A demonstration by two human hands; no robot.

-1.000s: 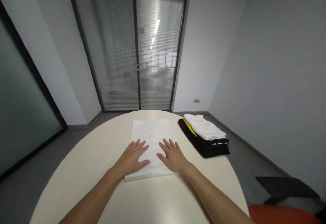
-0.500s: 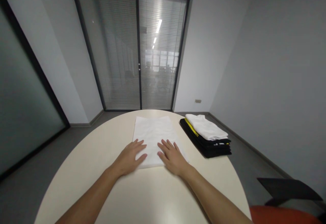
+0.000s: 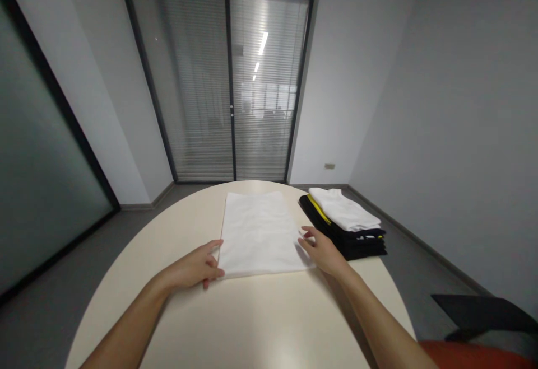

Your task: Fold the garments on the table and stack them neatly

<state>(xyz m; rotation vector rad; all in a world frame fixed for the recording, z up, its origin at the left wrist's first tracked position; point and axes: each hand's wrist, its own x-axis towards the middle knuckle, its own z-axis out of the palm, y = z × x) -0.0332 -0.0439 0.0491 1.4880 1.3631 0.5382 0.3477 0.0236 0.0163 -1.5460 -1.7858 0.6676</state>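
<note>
A folded white garment (image 3: 258, 234) lies flat and smooth on the round table, its near edge toward me. My left hand (image 3: 195, 268) is at the garment's near left corner, index finger and thumb spread along the edge and the other fingers bent under. By the right edge is my right hand (image 3: 323, 250), fingers slightly bent and thumb apart from them. Neither hand shows cloth gripped between its fingers. To the right of my right hand is a stack of folded black clothes (image 3: 355, 246), with a yellow piece (image 3: 319, 210) showing and a white garment (image 3: 344, 210) on top.
The pale round table (image 3: 235, 324) curves away on both sides. A chair with a black armrest (image 3: 483, 310) and red seat (image 3: 471, 355) stands at the lower right. Beyond the table are a glass partition with blinds (image 3: 189, 94) and grey walls.
Both hands have moved outward from the top of the white garment to its left and right edges. The garment lies where it was, more of it now uncovered.
</note>
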